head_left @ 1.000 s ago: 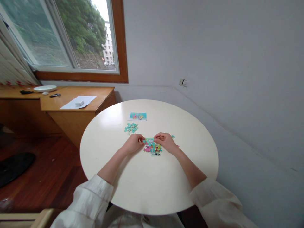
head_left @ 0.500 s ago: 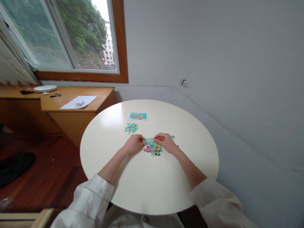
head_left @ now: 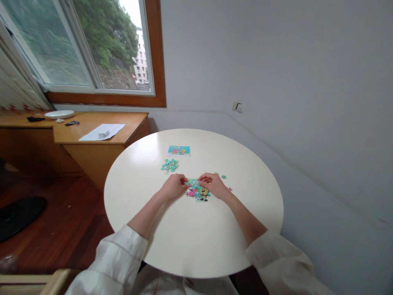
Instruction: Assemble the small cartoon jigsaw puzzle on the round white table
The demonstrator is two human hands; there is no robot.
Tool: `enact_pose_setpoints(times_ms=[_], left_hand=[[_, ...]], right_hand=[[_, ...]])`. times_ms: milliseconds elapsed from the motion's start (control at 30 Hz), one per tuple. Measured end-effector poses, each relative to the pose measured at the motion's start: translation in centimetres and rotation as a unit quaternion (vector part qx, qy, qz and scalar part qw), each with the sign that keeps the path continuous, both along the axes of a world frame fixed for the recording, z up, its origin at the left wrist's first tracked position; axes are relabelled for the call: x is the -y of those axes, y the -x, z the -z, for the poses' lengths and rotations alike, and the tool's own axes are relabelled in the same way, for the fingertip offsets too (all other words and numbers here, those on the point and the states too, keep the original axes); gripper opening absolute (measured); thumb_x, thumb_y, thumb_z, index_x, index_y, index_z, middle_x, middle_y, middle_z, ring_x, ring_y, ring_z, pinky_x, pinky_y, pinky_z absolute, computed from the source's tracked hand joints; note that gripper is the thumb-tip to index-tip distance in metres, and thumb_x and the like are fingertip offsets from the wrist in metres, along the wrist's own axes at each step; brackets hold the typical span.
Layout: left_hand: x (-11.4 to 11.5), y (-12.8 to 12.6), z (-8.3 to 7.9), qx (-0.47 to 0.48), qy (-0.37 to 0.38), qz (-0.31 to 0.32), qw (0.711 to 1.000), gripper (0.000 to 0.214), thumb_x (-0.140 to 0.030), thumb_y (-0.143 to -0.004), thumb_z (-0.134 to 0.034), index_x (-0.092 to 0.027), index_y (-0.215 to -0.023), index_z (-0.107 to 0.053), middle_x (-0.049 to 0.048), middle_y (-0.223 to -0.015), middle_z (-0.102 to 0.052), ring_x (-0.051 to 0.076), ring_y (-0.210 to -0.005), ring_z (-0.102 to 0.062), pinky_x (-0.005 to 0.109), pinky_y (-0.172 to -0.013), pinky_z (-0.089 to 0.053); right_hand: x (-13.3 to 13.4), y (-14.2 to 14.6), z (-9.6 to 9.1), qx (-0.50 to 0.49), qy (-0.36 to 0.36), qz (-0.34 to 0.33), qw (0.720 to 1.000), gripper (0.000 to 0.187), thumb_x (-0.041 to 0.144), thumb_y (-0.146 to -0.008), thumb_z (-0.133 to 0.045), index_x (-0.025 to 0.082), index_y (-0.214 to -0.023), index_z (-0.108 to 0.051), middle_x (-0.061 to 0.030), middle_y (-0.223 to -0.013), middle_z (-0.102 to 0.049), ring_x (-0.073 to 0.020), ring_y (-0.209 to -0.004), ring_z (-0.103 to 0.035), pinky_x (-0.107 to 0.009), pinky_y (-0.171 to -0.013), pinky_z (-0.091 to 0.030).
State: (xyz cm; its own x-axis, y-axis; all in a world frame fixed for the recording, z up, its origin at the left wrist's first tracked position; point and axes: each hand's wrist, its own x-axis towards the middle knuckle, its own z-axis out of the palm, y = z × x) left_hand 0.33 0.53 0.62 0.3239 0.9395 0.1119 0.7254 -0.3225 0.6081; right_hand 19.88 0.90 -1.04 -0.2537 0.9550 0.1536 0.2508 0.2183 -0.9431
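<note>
A partly joined jigsaw puzzle (head_left: pixel 196 191) with cartoon figures in pink, teal and yellow lies flat on the round table. At its upper left edge, my left hand (head_left: pixel 174 185) is closed, thumb and fingertips pinched on the pieces there. From the other side, my right hand (head_left: pixel 214 184) pinches the upper edge near the middle, its other fingers curled. My fingertips cover part of the puzzle's top, so the exact pieces under them are hidden. A heap of loose teal puzzle pieces (head_left: pixel 170 165) lies beyond my left hand.
Behind the heap lies a reference picture card (head_left: pixel 178 150). Some loose pieces (head_left: pixel 224 177) lie just past my right hand. The round white table (head_left: pixel 190 241) stands near a wooden desk (head_left: pixel 135 127) at left, which bears a paper sheet (head_left: pixel 113 130) and a white plate (head_left: pixel 59 114).
Both hands keep nearly the same place at the puzzle's upper edge. The fingers of my right hand have shifted very slightly to the left.
</note>
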Motion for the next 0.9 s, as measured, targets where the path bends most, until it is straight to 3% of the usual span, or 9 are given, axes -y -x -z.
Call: enact_pose_setpoints(times_ms=[300, 533, 900], left_hand=[[0.07, -0.03, 0.08, -0.009, 0.0, -0.004, 1.0, 0.021, -0.026, -0.068, -0.057, -0.013, -0.082, -0.066, 0.0046, -0.072, -0.066, 0.014, -0.062, -0.056, 0.023, -0.056, -0.039], [0.09, -0.09, 0.1, -0.009, 0.0, -0.004, 1.0, 0.02, -0.025, -0.068, -0.057, -0.014, -0.081, -0.066, 0.0042, -0.07, -0.066, 0.014, -0.062, -0.056, 0.023, -0.056, -0.039], [0.06, -0.15, 0.17, -0.004, 0.002, -0.007, 1.0, 0.02, -0.024, -0.068, -0.057, -0.013, -0.082, -0.066, 0.0039, -0.068, -0.065, 0.014, -0.06, -0.055, 0.023, -0.054, -0.037]], right_hand=[[0.75, 0.64, -0.25, 0.102, -0.066, -0.017, 0.992, 0.019, 0.022, -0.071, -0.054, 0.015, -0.085, -0.066, -0.0006, -0.063, -0.059, -0.01, -0.056, -0.047, -0.023, -0.054, -0.039], [0.92, 0.94, 0.0, 0.206, -0.149, -0.051, 0.966, 0.028, 0.012, -0.075, -0.048, 0.019, -0.093, -0.069, -0.0014, -0.071, -0.057, -0.0104, -0.062, -0.047, -0.023, -0.06, -0.037], [0.93, 1.05, -0.04, 0.279, -0.205, -0.069, 0.936, 0.036, 0.009, -0.077, -0.046, 0.026, -0.1, -0.068, -0.0007, -0.068, -0.052, -0.0109, -0.064, -0.048, -0.023, -0.062, -0.035]])
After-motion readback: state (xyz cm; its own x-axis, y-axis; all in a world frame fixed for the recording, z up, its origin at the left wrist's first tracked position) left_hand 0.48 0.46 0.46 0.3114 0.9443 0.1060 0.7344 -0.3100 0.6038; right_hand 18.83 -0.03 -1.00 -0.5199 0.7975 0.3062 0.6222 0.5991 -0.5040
